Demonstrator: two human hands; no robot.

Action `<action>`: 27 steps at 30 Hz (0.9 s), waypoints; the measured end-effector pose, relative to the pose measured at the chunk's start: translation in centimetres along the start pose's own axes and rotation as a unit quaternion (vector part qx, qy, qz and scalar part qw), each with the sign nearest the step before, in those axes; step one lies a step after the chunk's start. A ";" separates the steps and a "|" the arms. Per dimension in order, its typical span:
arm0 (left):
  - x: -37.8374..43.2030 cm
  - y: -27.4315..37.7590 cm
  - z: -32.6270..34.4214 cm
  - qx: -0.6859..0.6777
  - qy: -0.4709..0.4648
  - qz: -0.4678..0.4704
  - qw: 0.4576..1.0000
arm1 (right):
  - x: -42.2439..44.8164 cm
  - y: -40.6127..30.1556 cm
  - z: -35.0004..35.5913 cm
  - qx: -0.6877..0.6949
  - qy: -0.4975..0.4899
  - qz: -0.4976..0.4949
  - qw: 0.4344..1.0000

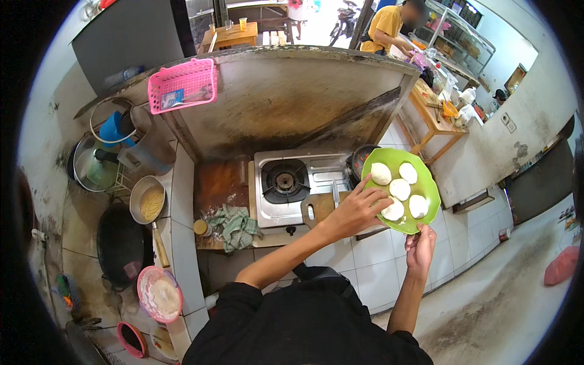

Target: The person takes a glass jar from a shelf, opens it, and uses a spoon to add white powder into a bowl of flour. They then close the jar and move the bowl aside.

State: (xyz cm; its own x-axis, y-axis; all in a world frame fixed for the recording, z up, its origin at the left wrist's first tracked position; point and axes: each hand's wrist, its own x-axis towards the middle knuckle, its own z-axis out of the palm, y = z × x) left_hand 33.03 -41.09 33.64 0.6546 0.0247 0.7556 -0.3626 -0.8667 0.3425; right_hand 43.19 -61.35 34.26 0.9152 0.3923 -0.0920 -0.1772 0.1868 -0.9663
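A green plate (408, 157) with a wavy rim is tilted in front of me on the right. Several round white dough balls (399, 189) lie on it. My right hand (420, 246) grips the plate's near edge. Reaching over the plate's left rim, my left hand (362, 207) has its fingers at the lower-left dough ball (393, 210). Another finger points towards the upper-left dough ball (380, 174). Whether the left hand grips a ball or only touches it is unclear. Partly behind the plate is a dark pan (360, 159) with reddish contents.
A gas stove (283, 214) stands ahead, with a wooden board (317, 205) and a knife (336, 194) by it. A crumpled checked cloth (235, 228) lies left. Further left are a saucepan of fries (152, 203), a wok (121, 246) and a pink flour bowl (159, 294). A person (388, 27) works beyond the wall.
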 end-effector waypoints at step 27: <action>-29.6 -5.2 -9.2 -0.161 0.287 -0.627 0.706 | 10.7 33.9 17.9 0.085 -0.119 0.262 0.954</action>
State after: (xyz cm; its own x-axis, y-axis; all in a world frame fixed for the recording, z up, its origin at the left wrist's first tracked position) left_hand 9.39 -32.75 14.63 0.2511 0.9501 -0.1850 0.0701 0.1727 0.9825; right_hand 40.52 -34.68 4.83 0.5805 0.6616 -0.4746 -0.6623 0.0445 -0.7479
